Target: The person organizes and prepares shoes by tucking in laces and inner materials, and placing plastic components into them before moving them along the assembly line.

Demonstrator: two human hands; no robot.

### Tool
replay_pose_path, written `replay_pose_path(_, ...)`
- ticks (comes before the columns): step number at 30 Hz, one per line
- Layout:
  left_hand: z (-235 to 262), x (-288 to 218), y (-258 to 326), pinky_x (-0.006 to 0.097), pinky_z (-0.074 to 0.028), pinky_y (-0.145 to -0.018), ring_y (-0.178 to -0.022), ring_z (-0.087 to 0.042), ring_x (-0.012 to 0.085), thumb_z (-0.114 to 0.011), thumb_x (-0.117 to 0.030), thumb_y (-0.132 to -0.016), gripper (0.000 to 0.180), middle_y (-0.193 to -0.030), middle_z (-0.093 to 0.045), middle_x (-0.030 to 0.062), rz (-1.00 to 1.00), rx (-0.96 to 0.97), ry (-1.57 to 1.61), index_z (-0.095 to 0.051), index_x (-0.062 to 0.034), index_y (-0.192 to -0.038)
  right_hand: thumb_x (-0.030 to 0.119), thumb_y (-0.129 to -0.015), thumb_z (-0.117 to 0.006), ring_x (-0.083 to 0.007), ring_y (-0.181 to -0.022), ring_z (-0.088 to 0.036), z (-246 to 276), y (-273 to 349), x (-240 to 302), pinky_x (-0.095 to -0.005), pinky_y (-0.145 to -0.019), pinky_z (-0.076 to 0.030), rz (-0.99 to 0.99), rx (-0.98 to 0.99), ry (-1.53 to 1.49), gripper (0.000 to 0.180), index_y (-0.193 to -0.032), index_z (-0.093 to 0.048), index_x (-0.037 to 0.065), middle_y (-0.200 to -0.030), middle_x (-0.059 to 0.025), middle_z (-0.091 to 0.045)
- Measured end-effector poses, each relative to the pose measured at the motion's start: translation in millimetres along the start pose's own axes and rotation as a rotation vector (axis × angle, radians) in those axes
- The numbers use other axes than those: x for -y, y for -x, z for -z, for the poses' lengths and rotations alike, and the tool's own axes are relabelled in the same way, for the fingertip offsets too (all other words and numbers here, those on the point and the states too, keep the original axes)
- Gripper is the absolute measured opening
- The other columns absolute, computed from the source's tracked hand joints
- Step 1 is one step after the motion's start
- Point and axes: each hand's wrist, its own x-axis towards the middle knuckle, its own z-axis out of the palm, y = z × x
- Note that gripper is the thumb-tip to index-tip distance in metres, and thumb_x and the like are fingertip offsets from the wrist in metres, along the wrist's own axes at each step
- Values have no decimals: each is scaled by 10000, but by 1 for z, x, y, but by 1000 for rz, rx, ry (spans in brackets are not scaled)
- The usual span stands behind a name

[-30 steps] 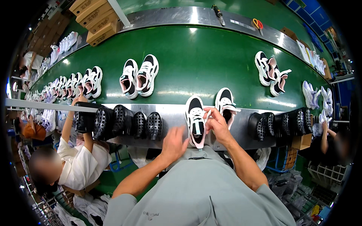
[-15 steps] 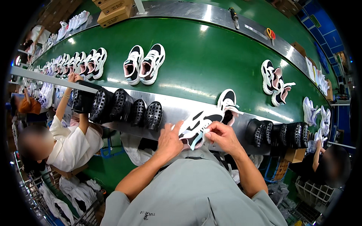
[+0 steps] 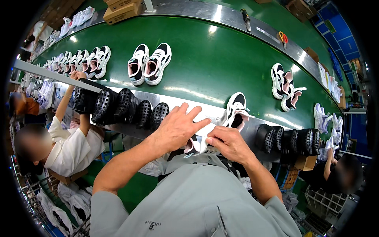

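- While the belt carries pairs of sneakers, one shoe sits off it, at its near steel edge, against the person's chest.
- Left hand: resting on the shoe, fingers spread and extended, not clenched.
- Right hand: thumb and fingers pinching the shoe's white upper.
- Second shoe: on the belt's near edge, just beyond the right hand.
- Black moulds: hung in a row along the belt's near edge.
- Scissors: on the belt's far rail.
- A co-worker stands left, reaching to the belt.
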Motion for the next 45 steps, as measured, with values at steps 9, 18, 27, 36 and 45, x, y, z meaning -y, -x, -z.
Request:
replay_pose_path(9, -2, -4, -9, 429, -524, -853, -1001, -555, 325, -834, -51, -609, 788, -1252, -569, 88, 3, 121, 76, -588, -192, -1344, 182, -931, -655, -343, -691, -612, 1, -3, 1, -442, -623, -455, -40, 71, 137, 246, -798, -596, -17, -734, -158, -621)
replay_pose_path(18, -23, -31, 26, 539, -517, -813, -916, -614, 469, -660, -88, -817, 675, -1149, -590, 228, 561, 202, 252, -448, -176, -1451, 130, -887, -720, -162, -609, -560, -5, -10, -24, -308, -587, -462, -257, -356, -169, 185, -845, -648, -35, -686, -87, -625)
replay_pose_path(27, -120, -25, 18, 570, -482, -883, -1005, -646, 475, -531, -254, -926, 445, -1049, -684, 293, 968, 143, 617, -549, -88, -1338, 135, -781, -791, -250, -736, -605, -57, -5, -56, -365, -613, -503, 29, -290, 371, 259, -917, -578, 74, -828, -87, -570)
replay_pose_path(36, -162, -15, 7, 515, -461, -978, -1145, -601, 467, -525, -255, -938, 431, -1189, -668, 264, 1109, 116, 799, -564, -115, -1344, 94, -816, -701, -270, -730, -605, -70, -11, -109, -402, -588, -502, 254, -443, 548, 126, -845, -581, 71, -806, -89, -536)
replay_pose_path(45, -107, -53, 21, 471, -531, -875, -971, -653, 416, -675, -155, -889, 361, -1062, -686, 216, 534, -154, 374, -630, 7, -1209, 133, -872, -741, -174, -796, -582, -19, 84, -130, -333, -725, -501, -547, -980, 216, 339, -1133, -576, -8, -971, -101, -601)
